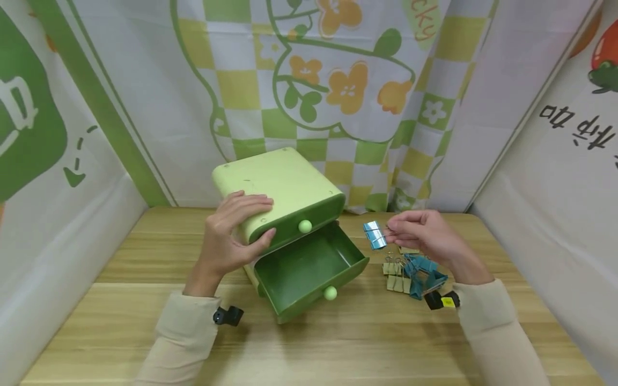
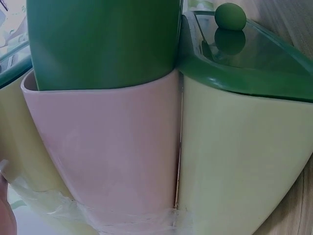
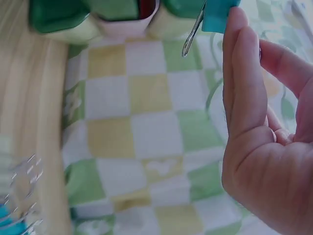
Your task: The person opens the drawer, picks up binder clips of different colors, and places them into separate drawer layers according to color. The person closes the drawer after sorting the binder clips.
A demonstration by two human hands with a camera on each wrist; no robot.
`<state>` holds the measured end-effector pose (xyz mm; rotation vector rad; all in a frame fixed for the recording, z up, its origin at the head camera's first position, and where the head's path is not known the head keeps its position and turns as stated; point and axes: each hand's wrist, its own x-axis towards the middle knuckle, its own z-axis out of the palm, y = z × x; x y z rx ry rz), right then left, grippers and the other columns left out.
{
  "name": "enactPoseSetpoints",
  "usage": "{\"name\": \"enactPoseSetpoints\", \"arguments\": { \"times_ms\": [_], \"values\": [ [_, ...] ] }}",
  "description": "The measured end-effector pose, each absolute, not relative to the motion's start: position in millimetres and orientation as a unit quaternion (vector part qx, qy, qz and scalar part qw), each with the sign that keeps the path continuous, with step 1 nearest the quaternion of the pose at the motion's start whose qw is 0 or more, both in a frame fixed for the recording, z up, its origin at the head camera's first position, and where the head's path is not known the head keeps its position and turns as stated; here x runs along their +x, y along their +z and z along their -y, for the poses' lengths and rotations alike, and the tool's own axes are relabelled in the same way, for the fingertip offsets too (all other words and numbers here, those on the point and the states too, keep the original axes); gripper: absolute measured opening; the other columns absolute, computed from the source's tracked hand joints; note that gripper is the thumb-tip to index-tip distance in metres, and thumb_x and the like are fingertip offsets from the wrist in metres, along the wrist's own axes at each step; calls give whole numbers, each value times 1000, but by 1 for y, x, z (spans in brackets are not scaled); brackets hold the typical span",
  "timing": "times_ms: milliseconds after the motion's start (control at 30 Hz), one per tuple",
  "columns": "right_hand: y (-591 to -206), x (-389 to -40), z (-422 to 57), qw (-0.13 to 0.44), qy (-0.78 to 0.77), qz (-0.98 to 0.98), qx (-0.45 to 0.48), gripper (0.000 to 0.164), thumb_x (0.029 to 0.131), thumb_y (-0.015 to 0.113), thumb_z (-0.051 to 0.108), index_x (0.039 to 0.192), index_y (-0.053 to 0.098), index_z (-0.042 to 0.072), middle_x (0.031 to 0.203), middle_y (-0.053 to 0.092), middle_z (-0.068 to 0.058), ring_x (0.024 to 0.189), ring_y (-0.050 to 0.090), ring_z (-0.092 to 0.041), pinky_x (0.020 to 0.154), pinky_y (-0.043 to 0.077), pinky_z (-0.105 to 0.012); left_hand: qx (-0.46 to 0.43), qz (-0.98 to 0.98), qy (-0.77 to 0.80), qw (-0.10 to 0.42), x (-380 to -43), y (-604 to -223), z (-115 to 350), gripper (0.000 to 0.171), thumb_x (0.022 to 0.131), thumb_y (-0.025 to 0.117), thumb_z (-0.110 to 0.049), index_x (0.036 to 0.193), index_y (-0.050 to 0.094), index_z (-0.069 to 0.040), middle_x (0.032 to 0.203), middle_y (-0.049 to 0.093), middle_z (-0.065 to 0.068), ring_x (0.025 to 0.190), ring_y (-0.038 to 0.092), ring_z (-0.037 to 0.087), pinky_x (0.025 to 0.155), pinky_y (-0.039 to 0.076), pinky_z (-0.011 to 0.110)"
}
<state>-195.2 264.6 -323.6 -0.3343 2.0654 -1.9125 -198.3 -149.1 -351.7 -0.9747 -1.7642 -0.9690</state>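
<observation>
A pale green drawer box with dark green drawers stands on the table, one drawer pulled out and bare inside. My left hand rests on its upper left corner, fingers laid on the top and thumb on the front edge. To the right of the box, my right hand pinches a shiny blue binder clip by its wire handle. In the right wrist view, only part of the blue clip shows at the top edge. Below that hand lie blue binder clips and yellow binder clips.
In the left wrist view, the box has a pink middle tier and a cream tier with its drawer closed. Clear tape crosses its side. A checked curtain hangs behind the wooden table.
</observation>
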Motion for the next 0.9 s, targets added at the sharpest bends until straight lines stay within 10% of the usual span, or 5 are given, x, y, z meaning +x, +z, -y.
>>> {"name": "enactPoseSetpoints", "arguments": {
  "times_ms": [467, 900],
  "values": [
    [-299, -184, -184, 205, -582, -769, -169, 28, 104, 64, 10, 120, 68, -12, 103, 82, -13, 95, 81, -22, 92, 65, -41, -396, 709, -379, 443, -199, -352, 150, 36, 82, 79, -23, 113, 79, -5, 118, 80, 14, 113, 74, 33, 121, 44, 50],
    [-310, -172, -119, 246, -519, -786, -230, 22, 102, 53, -1, 108, 71, -12, 99, 81, -22, 90, 81, -24, 84, 67, -40, -392, 715, -377, 439, -199, -352, 151, 37, 81, 79, -24, 114, 79, -5, 119, 80, 13, 114, 74, 33, 121, 44, 51]
  ]
}}
